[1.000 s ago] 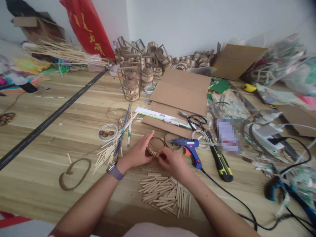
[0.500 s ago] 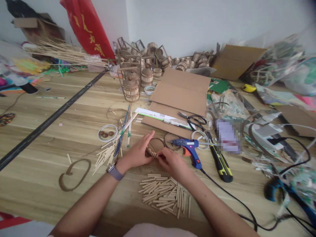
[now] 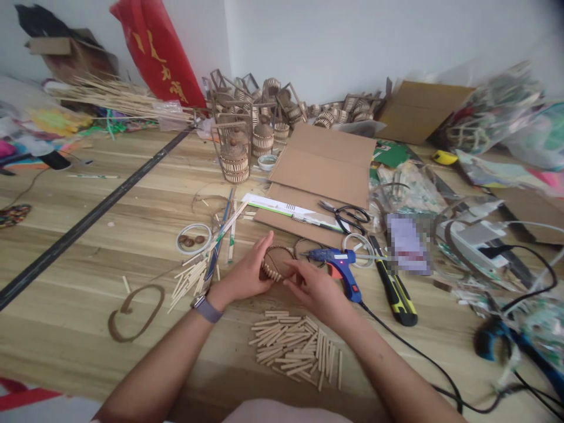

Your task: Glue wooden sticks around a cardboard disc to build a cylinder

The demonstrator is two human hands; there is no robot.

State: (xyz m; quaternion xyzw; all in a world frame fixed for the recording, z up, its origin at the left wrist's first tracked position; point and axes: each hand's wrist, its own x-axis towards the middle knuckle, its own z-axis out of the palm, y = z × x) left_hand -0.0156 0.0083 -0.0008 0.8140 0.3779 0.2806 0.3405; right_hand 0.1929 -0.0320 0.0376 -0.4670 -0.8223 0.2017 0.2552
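My left hand (image 3: 247, 270) is closed around the left side of a small round hoop (image 3: 272, 274), its lower left edge lined with short wooden sticks. Part of the hoop is hidden behind my fingers. At its right edge is my right hand (image 3: 316, 289), thumb and forefinger apart, with nothing visible between them. Below both hands lies a pile of short wooden sticks (image 3: 291, 346). A blue glue gun (image 3: 339, 258) rests just right of my right hand, and a thin dark ring (image 3: 304, 248) lies beside its nozzle.
Scissors (image 3: 359, 216) and a yellow-black utility knife (image 3: 399, 299) lie to the right. Cardboard sheets (image 3: 324, 164) are ahead, with small stick-covered buckets (image 3: 234, 158) behind. A coiled brown strip (image 3: 115, 323) and a white tape roll (image 3: 180, 242) lie left. The glue gun's cord (image 3: 409, 346) runs rightward.
My right thumb and forefinger have come apart and drawn slightly back from the hoop's stick-lined edge. My left hand keeps its hold on the hoop.
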